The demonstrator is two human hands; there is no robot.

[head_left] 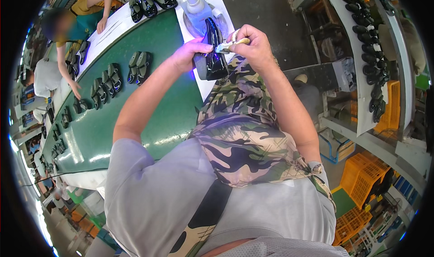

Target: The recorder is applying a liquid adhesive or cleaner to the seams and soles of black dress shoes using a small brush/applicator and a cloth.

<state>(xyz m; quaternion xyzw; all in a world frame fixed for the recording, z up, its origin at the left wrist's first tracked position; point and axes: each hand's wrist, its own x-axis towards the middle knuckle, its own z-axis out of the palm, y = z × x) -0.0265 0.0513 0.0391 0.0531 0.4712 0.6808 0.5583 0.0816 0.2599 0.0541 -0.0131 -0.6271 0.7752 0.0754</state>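
A shiny black shoe (214, 60) is tipped on its side in my left hand (188, 54), which grips it with the thumb lying along its edge. My right hand (254, 50) pinches a small pale cloth-like wad (233, 45), yellowish and white. Its bluish end meets the shoe's side, just across from my left thumb. Just beyond the shoe stands a translucent squeeze bottle (194, 4) with a cone-shaped nozzle, in or against a clear container (186, 21) that the shoe partly hides.
Black shoes (147, 3) sit on the white ledge beyond the green conveyor belt (158, 117). More shoes (139, 67) ride the belt in rows. Across it, a co-worker's hand (74, 89) reaches over shoes. A shoe rack (366, 108) and orange crates (361, 175) stand at right.
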